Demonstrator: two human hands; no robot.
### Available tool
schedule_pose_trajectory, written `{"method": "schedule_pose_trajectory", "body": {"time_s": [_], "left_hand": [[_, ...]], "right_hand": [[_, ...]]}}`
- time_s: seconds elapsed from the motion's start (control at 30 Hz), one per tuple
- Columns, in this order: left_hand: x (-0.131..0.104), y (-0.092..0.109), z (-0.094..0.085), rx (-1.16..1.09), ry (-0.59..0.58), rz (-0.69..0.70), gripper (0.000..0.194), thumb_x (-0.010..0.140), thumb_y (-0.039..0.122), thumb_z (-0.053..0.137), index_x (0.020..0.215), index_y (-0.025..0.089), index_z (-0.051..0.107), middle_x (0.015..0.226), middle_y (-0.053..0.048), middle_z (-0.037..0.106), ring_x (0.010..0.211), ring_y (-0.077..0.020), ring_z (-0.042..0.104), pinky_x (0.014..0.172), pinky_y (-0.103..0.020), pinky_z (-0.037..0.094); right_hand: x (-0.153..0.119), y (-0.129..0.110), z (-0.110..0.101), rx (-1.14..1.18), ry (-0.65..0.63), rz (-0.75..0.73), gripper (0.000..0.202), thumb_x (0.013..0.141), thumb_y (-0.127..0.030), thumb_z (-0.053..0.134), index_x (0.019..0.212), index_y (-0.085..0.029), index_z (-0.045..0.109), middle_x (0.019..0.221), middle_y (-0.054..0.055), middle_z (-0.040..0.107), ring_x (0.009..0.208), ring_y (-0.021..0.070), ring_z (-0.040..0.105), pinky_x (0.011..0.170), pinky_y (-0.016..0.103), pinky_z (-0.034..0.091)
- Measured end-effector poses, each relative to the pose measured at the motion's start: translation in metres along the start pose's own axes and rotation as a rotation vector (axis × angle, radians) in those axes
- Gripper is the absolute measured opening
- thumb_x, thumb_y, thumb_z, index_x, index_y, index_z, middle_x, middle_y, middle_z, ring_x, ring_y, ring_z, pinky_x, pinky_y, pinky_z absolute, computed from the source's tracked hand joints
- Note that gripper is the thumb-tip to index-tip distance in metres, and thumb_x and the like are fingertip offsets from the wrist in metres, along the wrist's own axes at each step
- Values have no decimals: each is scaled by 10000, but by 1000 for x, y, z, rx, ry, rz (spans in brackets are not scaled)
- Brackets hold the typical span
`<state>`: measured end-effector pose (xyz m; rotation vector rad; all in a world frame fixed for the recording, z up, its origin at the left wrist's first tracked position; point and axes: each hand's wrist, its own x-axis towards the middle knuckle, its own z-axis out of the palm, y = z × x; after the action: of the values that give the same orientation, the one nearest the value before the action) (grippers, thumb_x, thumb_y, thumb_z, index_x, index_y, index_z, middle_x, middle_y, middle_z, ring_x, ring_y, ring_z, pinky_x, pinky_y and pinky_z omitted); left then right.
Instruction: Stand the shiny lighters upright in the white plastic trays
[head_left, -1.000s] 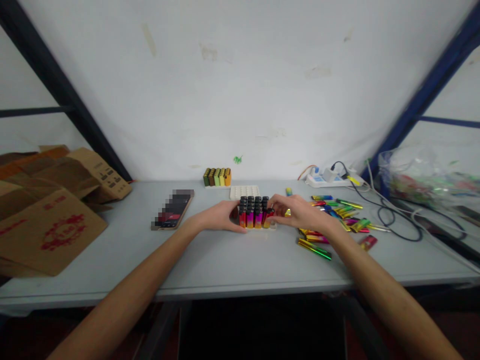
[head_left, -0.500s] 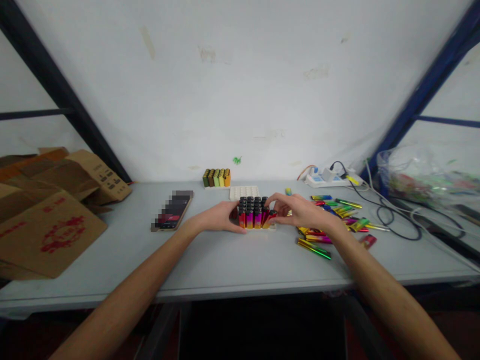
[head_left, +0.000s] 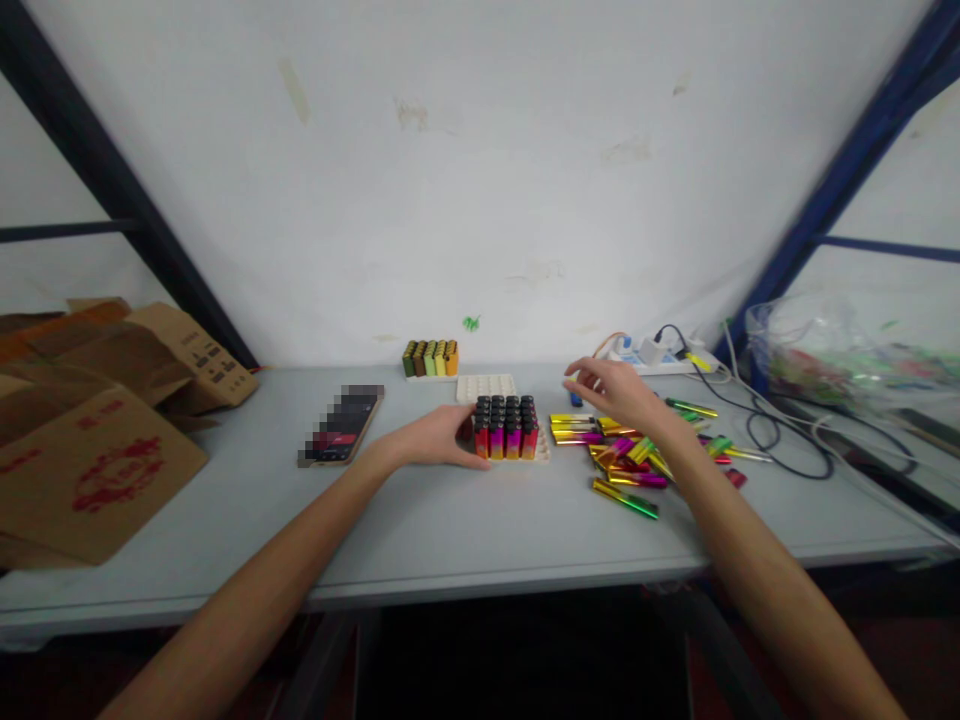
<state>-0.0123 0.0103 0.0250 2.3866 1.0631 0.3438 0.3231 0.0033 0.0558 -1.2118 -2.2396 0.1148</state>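
Note:
My left hand [head_left: 442, 436] is closed around the left end of a white tray [head_left: 544, 452] on the table. Rows of black-topped lighters [head_left: 507, 430], red, purple and orange, stand upright in it. The tray's right end shows bare slots. Farther right and back, my right hand [head_left: 611, 388] has its thumb and fingertips around a small blue-and-yellow lighter [head_left: 576, 398], partly hidden by the fingers. Below that hand lies a loose pile of shiny lighters [head_left: 622, 455], gold, purple and green, with a gold-green one [head_left: 626, 498] nearest the front.
Against the wall stands a second filled tray of green-to-orange lighters [head_left: 430, 360]; an unfilled white tray [head_left: 486, 388] is beside it. A phone [head_left: 349, 425] lies to the left, near cardboard boxes [head_left: 105, 450]. A power strip [head_left: 652, 355], cables [head_left: 772, 425] and a plastic bag [head_left: 817, 340] occupy the right.
My right hand has left the tray's right end, where a red lighter leaned at its fingers, and moved right and back to the blue-and-yellow lighter. The left hand stays at the tray.

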Motion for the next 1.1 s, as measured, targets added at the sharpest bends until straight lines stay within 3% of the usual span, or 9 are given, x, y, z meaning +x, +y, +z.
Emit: {"method": "schedule_pose_trajectory", "body": {"time_s": [0.1,0.2,0.33,0.57,0.73,0.9,1.1], "left_hand": [[0,1,0,11,4,-11,702,652,608,835,1158,166,634,1122,-113,740,995,-317,687,801,-349,528],[0,1,0,19,4,-23,696,647,615,830,1143,167,634,1122,-113,739,1015,-325,684,811,-355,527],[0,0,0,-11,-4,-11,693,654,599,832,1163,174,628,1137,-107,736,1034,-324,679,822,-355,529],[0,-1,0,0,-5,-13,698,663,588,839,1181,171,626,1153,-114,737,1033,-323,687,829,-355,534],[0,0,0,1,-1,-5,695,664,588,839,1177,166,634,1146,-117,740,1019,-328,692,819,-359,541],[0,-2,0,-6,1,3,716,671,588,844,1208,164,634,1184,-125,736,1037,-331,696,845,-366,549],[1,-6,2,-20,16,62,786,675,593,851,1295,171,615,1329,-134,688,1172,-346,662,968,-390,530]], "right_hand": [[-1,24,2,-39,-171,-41,293,951,-426,625,997,-161,739,916,103,733,814,227,665,780,356,500],[-4,32,7,-27,-325,-36,271,925,-416,656,993,-182,773,1001,112,735,913,251,666,852,379,502],[-4,31,17,-57,-378,8,208,914,-331,654,951,-166,776,988,126,725,911,255,661,860,379,503],[-3,25,24,-89,-314,73,175,985,-305,563,1020,-164,661,952,120,746,832,223,673,775,328,493],[0,17,19,-7,-96,109,274,1047,-350,405,1077,-168,607,778,70,732,719,202,666,709,302,459],[3,10,20,177,63,193,372,952,-533,581,992,-177,678,660,25,695,580,173,606,609,278,418],[6,9,33,402,43,202,531,808,-684,696,775,-154,707,633,13,604,592,152,510,556,280,352]]}}
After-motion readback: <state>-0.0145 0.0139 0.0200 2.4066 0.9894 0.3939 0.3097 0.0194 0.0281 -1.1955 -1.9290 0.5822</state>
